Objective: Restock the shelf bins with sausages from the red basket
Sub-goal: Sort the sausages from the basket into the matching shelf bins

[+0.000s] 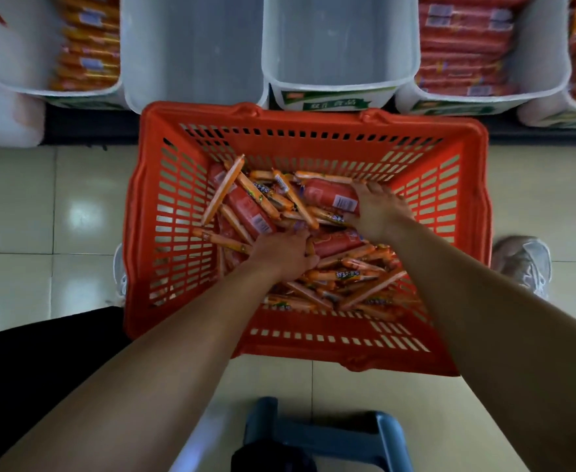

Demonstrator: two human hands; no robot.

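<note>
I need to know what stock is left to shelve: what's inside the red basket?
The red basket holds a loose pile of thin orange sausage sticks and several thicker red sausage packs. Both hands, left hand and right hand, cover part of the pile; lower layers are hidden.

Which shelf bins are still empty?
The two middle bins, right above the red basket; the bins on either side already hold sausage packs.

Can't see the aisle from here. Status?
Both hands, left and right, down among sausages in red basket. Two middle bins empty. Nothing blocking.
</note>
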